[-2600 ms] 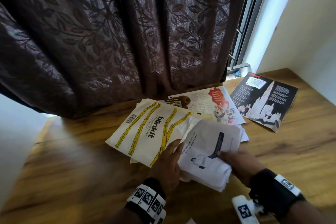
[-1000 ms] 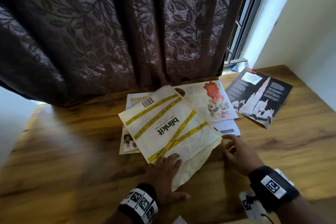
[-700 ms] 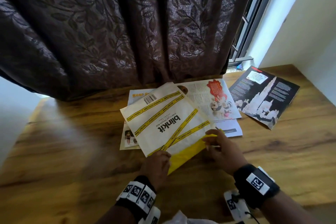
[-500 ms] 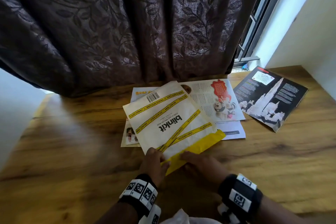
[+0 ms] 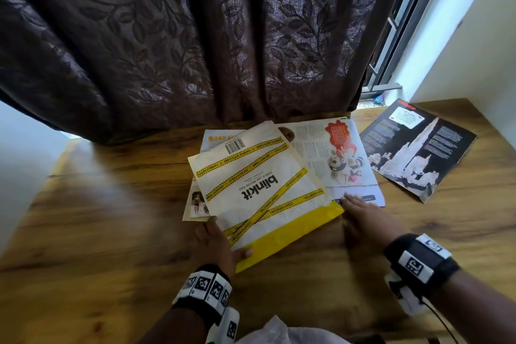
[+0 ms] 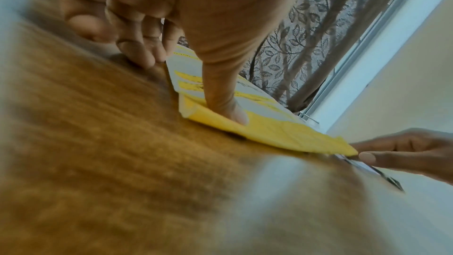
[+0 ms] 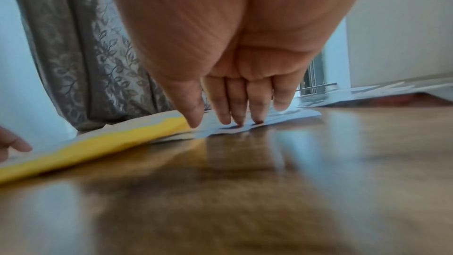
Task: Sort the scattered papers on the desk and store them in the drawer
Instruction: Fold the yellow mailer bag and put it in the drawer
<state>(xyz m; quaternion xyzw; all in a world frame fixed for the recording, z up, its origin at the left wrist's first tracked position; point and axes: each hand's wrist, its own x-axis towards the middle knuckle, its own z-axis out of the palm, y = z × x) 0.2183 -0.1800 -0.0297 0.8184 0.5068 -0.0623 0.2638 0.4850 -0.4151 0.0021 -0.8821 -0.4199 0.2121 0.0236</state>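
A white blinkit envelope with yellow tape stripes and a yellow flap lies on top of the paper pile, mid-desk. My left hand sits at its near left corner. The thumb presses the yellow flap flat, and the fingers touch the wood beside the edge. My right hand lies flat just right of the envelope, its straight fingers resting on a white sheet. A cartoon magazine page and other sheets stick out from beneath.
A dark magazine page lies apart at the far right of the wooden desk. A brown leaf-patterned curtain hangs along the back edge, with a window beside it. Something white and crumpled shows at the near edge.
My right hand left the envelope's yellow flap and slid right onto the white sheet. The flap now lies flatter. The left hand stays at the near corner.
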